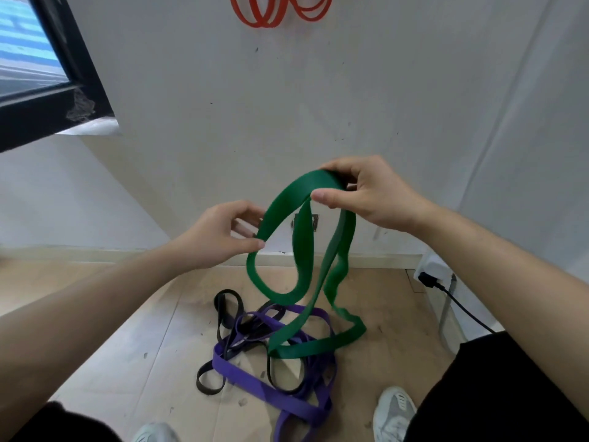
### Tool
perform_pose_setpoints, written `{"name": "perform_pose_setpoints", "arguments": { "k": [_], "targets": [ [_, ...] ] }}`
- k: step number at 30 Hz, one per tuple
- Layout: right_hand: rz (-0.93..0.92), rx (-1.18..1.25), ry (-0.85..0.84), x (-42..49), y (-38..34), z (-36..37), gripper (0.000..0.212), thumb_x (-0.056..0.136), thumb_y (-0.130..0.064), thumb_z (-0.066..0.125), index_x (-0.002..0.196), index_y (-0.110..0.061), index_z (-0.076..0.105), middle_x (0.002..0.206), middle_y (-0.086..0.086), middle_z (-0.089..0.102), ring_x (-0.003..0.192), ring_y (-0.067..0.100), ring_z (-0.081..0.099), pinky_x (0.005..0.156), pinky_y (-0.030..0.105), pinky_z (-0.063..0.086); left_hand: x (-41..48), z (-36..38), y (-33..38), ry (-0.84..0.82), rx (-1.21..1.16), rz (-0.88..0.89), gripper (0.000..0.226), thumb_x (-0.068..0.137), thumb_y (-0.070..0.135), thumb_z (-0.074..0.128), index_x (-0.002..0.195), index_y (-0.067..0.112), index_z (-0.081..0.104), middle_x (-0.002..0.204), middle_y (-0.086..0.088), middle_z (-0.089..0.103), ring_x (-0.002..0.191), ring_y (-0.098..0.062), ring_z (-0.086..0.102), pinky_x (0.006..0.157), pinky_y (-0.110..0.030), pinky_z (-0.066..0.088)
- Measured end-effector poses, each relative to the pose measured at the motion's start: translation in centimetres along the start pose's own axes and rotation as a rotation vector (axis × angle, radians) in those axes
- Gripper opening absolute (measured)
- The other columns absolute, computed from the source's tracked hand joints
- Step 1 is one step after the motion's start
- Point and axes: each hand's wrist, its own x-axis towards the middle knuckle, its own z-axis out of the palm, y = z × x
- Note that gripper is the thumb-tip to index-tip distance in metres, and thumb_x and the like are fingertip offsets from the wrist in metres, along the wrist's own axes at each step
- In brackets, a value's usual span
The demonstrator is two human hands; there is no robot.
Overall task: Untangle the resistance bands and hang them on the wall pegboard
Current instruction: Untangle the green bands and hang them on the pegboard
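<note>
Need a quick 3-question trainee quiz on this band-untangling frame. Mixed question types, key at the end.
1. True or false: the green band lies wholly on the floor.
2. The wall bands are: A purple, B red, C black.
3. Which hand pinches the top of the green band's loop?

Key
1. False: both hands hold it up.
2. B.
3. The right hand; the left hand pinches it lower, at the side.
</note>
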Motion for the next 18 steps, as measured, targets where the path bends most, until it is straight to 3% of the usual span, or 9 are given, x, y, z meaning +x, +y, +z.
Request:
{"name": "perform_pose_setpoints", "arguments": {
  "k": [5, 8, 10, 14, 18],
  "targets": [
    [0.030, 0.062, 0.043, -0.4, 1.0, -0.9, 0.012, 0.091, -0.021, 0.073, 0.102, -0.025, 0.070, 0.081, -0.014, 0.073, 0.076, 0.002, 0.068, 0.077, 0.022, 0.056, -0.5, 1.4, -2.1, -0.116, 0.021, -0.185, 0.048, 0.083, 0.030, 0.081, 0.126, 0.025, 0.061, 0.115, 0.005, 0.068, 0.094, -0.012, 0.072, 0.094, -0.034, 0.057],
    [0.015, 0.061, 0.040, -0.7, 1.0, -1.1, 0.014, 0.091, -0.018, 0.073, 0.104, -0.022, 0.070, 0.085, -0.014, 0.073, 0.080, 0.000, 0.068, 0.079, 0.020, 0.054, -0.2, 3.2, -2.6, -0.143, -0.057, -0.259, 0.057, 0.082, 0.038, 0.081, 0.132, 0.031, 0.055, 0.117, 0.008, 0.066, 0.095, -0.010, 0.072, 0.087, -0.033, 0.057],
    [0.000, 0.057, 0.055, -0.9, 0.8, -1.4, 0.018, 0.091, -0.018, 0.072, 0.109, -0.018, 0.070, 0.092, -0.009, 0.074, 0.085, 0.004, 0.069, 0.083, 0.025, 0.057, 0.2, 4.1, -2.8, -0.110, -0.112, -0.291, 0.057, 0.085, 0.036, 0.079, 0.134, 0.032, 0.050, 0.117, 0.007, 0.064, 0.096, -0.013, 0.072, 0.081, -0.033, 0.058],
    [-0.007, 0.101, 0.116, -1.0, 0.9, -2.3, 0.024, 0.091, -0.017, 0.072, 0.115, -0.016, 0.069, 0.102, 0.006, 0.074, 0.090, 0.020, 0.069, 0.090, 0.043, 0.059, 0.8, 4.5, -2.9, -0.073, -0.152, -0.330, 0.032, 0.096, 0.020, 0.066, 0.127, 0.021, 0.058, 0.109, -0.002, 0.067, 0.095, -0.019, 0.071, 0.078, -0.029, 0.059],
    [0.001, 0.161, 0.162, -1.1, 1.5, -2.9, 0.040, 0.090, -0.016, 0.071, 0.129, -0.015, 0.063, 0.093, 0.011, 0.066, 0.082, 0.021, 0.067, 0.088, 0.040, 0.060, 0.8, 4.4, -3.0, -0.124, -0.165, -0.330, 0.018, 0.099, 0.013, 0.061, 0.116, 0.019, 0.064, 0.108, -0.006, 0.072, 0.093, -0.019, 0.074, 0.075, -0.026, 0.058]
  ]
}}
